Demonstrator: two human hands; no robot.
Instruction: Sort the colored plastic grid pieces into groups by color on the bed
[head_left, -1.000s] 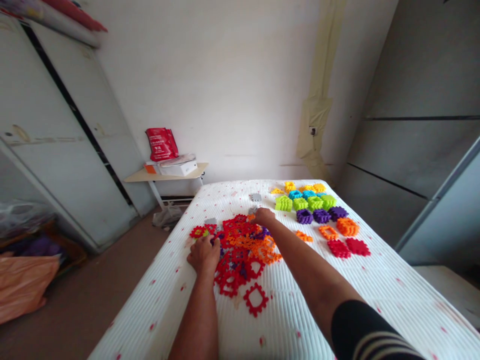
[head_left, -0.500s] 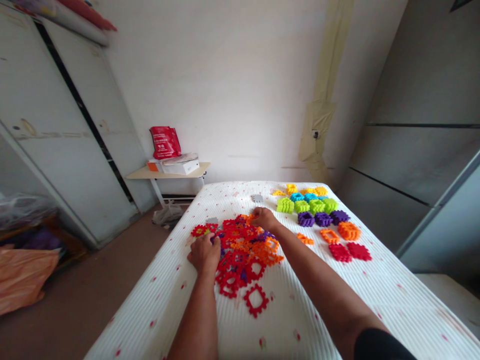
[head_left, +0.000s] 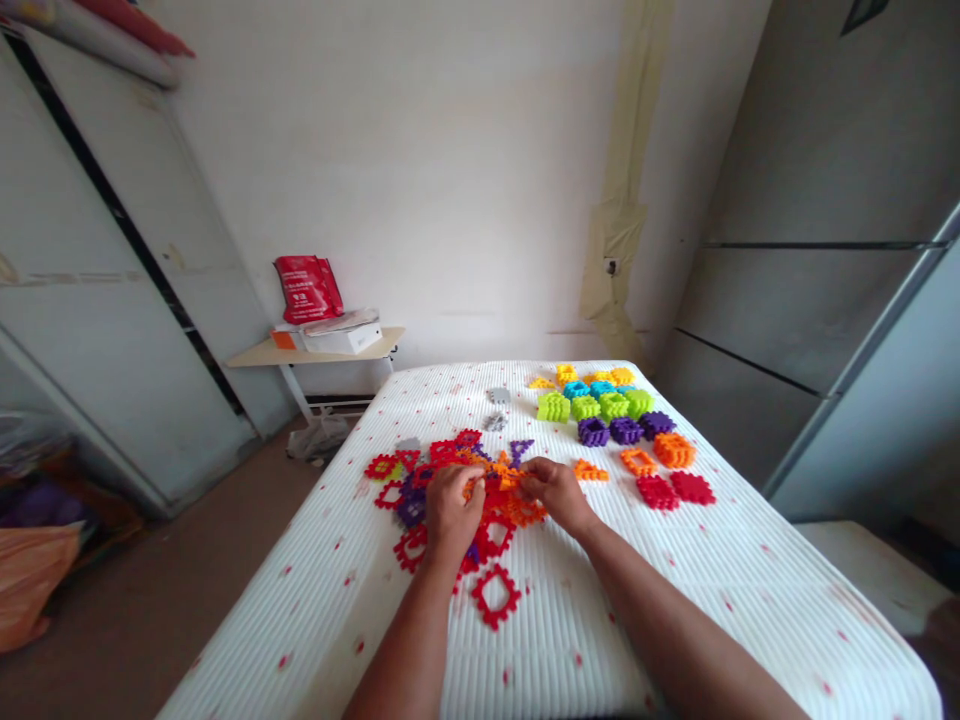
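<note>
Both hands are over a jumbled pile of notched plastic building pieces, mostly red (head_left: 495, 538) and orange (head_left: 527, 512), with some purple (head_left: 411, 508) among them. My left hand (head_left: 453, 508) is closed over the middle of the pile, its thumb and fingers pinching an orange piece (head_left: 472, 486). At the pile's right side, my right hand (head_left: 556, 492) pinches another orange piece (head_left: 513, 476) between thumb and fingertips. The fingers partly cover both pieces. A red square frame (head_left: 496, 596) lies by itself at the near edge. Beyond the pile are a grey flat piece (head_left: 499, 396) and a grey notched piece (head_left: 496, 422).
Sorted stacks stand on the right of the mattress (head_left: 585, 600): yellow (head_left: 566, 374), blue (head_left: 576, 390), green (head_left: 553, 407), purple (head_left: 592, 431), orange (head_left: 674, 449) and red (head_left: 657, 491). Behind at left, a small table (head_left: 262, 353) bears boxes and a red bag (head_left: 307, 289).
My right hand has come back from the pile's far edge, and a grey notched piece now shows there. My left hand has moved right, into the middle of the pile. The view has shifted slightly.
</note>
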